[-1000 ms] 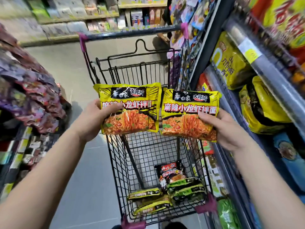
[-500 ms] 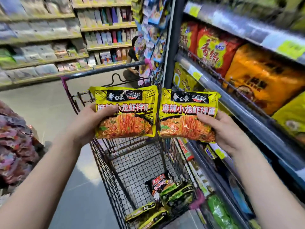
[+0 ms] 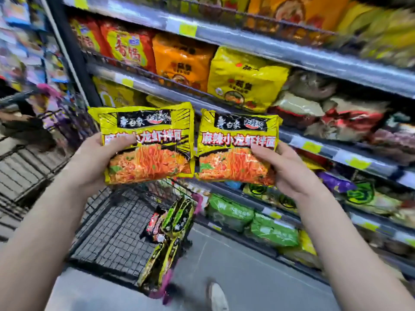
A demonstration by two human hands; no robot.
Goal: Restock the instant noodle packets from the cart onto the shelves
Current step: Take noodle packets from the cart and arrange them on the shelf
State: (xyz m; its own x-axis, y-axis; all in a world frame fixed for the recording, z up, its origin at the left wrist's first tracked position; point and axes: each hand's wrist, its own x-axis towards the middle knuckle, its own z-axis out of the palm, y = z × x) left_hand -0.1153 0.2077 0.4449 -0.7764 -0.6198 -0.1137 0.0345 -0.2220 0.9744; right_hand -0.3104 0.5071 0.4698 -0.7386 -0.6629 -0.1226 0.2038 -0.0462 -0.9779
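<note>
Head camera: the left hand (image 3: 89, 162) grips the left packet (image 3: 152, 140), thumb curled across its front and fingers hidden behind. The right hand (image 3: 289, 171) pinches the right packet (image 3: 238, 149) the same way. Both packets are glossy yellow with a black banner, red lettering and pictured orange noodles, their inner edges almost touching. Below the fingers, the cart (image 3: 107, 232) holds spare packets (image 3: 177, 218). Beyond the fingertips stand the shelves (image 3: 292, 52).

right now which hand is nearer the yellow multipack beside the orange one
Right. The right hand sits just below the yellow multipack; the left hand is farther off, down to its left.
</note>
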